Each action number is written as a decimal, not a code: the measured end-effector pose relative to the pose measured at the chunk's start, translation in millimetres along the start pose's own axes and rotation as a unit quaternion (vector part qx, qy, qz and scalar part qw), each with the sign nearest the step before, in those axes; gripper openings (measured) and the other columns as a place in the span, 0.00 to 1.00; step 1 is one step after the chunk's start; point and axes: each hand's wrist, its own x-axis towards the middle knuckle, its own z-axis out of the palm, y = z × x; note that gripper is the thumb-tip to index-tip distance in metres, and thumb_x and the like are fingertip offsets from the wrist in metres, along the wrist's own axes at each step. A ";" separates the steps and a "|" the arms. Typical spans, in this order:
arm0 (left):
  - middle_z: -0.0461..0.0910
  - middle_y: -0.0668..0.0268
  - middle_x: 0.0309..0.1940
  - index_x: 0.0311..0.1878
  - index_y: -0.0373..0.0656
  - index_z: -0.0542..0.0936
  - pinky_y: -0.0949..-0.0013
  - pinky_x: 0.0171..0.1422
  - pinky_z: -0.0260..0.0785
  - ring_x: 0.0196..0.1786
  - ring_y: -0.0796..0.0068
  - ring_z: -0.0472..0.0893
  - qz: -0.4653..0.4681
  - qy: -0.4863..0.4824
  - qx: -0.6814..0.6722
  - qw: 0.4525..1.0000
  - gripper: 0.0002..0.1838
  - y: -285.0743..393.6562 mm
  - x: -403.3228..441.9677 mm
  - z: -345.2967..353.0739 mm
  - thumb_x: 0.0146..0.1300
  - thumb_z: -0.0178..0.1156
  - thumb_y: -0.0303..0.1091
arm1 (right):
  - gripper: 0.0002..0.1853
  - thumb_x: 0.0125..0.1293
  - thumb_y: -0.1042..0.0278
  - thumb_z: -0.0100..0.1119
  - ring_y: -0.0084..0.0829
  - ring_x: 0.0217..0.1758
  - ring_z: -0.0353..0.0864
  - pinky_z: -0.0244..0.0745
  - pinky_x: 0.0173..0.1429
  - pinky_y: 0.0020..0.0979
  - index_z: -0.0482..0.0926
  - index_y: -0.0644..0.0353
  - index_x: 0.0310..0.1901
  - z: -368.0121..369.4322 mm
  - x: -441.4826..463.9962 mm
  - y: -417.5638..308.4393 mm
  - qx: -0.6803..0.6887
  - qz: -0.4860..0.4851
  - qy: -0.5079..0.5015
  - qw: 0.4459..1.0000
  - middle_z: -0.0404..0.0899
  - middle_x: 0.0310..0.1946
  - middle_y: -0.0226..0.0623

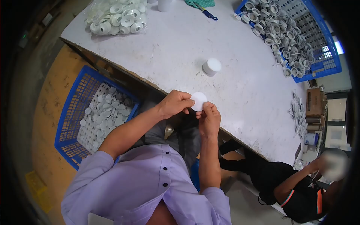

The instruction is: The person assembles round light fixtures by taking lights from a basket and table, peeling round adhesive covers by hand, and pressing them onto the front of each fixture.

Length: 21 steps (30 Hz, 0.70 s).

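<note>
Near the table's front edge, a thin white round disc [198, 101] is held between my two hands. My left hand [175, 102] pinches its left side with thumb and fingers. On the lower right of the disc, my right hand [209, 117] grips the rim with thumb and fingertips. Just beyond my hands, a short stack of white discs [212, 66] stands on the white tabletop [168, 56]. Whether the held disc is a flat liner or a lid, I cannot tell.
A blue basket [75, 108] of white round parts sits below on the left. Another blue basket [324, 41] spills grey-white ring-shaped parts [281, 35] at the far right. A plastic bag of white rings [122, 18] lies at the back left. A co-worker [277, 180] sits at the right.
</note>
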 end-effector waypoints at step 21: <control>0.82 0.58 0.34 0.37 0.38 0.81 0.69 0.35 0.75 0.34 0.64 0.82 0.457 0.103 0.434 0.769 0.07 -4.2 -9.8 8.9 0.53 0.60 0.25 | 0.14 0.66 0.71 0.52 0.24 0.35 0.79 0.76 0.33 0.20 0.73 0.71 0.50 -11.9 -14.9 -2.5 0.020 -0.071 0.019 0.997 0.80 0.39 0.41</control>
